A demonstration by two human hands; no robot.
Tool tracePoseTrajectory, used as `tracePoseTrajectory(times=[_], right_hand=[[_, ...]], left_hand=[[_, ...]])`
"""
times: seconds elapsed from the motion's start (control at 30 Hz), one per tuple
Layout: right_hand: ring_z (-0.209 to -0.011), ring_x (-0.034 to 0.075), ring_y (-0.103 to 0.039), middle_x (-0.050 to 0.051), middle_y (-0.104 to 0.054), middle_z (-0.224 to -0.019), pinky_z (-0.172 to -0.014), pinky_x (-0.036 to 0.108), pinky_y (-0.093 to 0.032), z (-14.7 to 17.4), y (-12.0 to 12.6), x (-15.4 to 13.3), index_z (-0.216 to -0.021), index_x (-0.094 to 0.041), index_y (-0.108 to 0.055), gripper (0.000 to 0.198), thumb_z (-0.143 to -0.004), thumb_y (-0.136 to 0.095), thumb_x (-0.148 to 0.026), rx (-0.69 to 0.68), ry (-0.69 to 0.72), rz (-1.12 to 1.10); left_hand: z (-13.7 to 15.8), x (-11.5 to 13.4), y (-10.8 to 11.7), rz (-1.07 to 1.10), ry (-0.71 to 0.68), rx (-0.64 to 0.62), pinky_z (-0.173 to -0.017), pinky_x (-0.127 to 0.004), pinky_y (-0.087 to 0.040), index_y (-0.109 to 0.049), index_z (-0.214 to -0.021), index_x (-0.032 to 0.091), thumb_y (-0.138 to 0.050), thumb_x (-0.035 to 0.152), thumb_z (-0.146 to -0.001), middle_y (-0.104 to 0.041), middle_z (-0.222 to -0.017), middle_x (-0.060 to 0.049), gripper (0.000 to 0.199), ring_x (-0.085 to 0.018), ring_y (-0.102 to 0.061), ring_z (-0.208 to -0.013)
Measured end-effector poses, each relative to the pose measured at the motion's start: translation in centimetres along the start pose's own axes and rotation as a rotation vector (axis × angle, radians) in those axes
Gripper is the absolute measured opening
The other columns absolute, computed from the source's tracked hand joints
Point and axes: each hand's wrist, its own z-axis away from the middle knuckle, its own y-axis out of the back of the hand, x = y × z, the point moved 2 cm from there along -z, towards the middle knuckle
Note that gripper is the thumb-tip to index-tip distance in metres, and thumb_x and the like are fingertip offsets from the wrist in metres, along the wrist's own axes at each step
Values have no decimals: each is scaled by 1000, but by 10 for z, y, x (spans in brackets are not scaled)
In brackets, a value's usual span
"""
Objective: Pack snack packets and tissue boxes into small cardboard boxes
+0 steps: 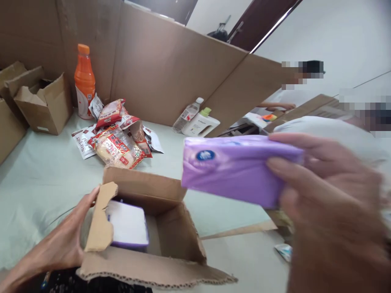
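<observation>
Clearly, the right grip [330, 191] was closed on a soft rectangular pack in purple plastic wrapping [235, 175], thumb on the near face and fingers over the far edge. The pack was held up in the air, its free end, with a blue oval emblem, pointing left of the grip. Below and to the left of that grip stood an open brown cardboard box with ragged flaps [180, 232]; inside, toward its left wall, lay a white-topped block with purple edges [128, 224]. At the box's left side, the left grip [69, 240] rested against a torn flap, fingertips touching its edge; whether it had closed on the cardboard could not be told.

Farther from both grips, past the box, lay a heap of red, clear and white printed plastic packets [117, 148]. Behind that heap stood an orange plastic bottle with an orange cap [84, 81]. Beyond the purple pack, a clear plastic bottle with a white cap [187, 116] and a white handled jug with a green cap [200, 124] stood close together. A pale green surface [45, 175] carried these things. Beyond the right grip was a person in a white top [314, 128].
</observation>
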Motion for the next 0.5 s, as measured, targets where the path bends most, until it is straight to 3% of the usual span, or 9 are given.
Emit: tracePoseTrajectory(times=[0.13,0.23,0.3,0.4,0.47,0.5], right_hand=[[-98,33,-72,12,-77,-108,-94,55,-58,-22,-70,53,-113,-21,-71,45,-76,-75,-46,-123,-7,179],[-122,37,-67,17,-75,-126,-111,59,-49,-24,-135,82,-117,-18,-71,46,-76,-69,-40,-367,-4,314],[-137,41,-58,20,-69,-140,-117,63,-42,-20,-161,84,-124,-18,-70,54,-75,-71,-38,-461,20,320],[-143,41,-53,19,-63,-148,-119,64,-40,-14,-148,52,-132,-19,-68,55,-82,-73,-42,-327,136,282],[-130,34,-64,12,-72,-135,-113,57,-48,-6,-115,15,-126,-25,-72,37,-93,-68,-41,-205,218,204],[-117,30,-71,7,-78,-120,-106,51,-54,2,-100,-5,-118,-30,-74,24,-96,-67,-37,-212,251,147]], left_hand=[[30,-17,12,-53,78,87,-121,-67,-42,-10,-169,44,-90,55,-74,-28,-175,-9,126,-50,-41,-152],[39,-16,14,-52,74,130,-120,-67,-42,-8,-170,42,-90,57,-72,-30,-175,-8,129,-51,-40,-152],[38,-11,13,-45,85,116,-122,-65,-41,-4,-170,41,-88,57,-75,-29,-175,-9,128,-48,-39,-154],[35,-3,13,-55,79,81,-123,-65,-40,-1,-170,43,-86,59,-78,-27,-176,-9,126,-46,-37,-155],[33,-2,14,-57,57,67,-122,-64,-42,2,-169,44,-85,59,-78,-26,-176,-9,127,-46,-37,-155],[33,-3,14,-59,49,62,-122,-64,-43,5,-169,44,-86,58,-79,-26,-176,-9,128,-47,-37,-155]])
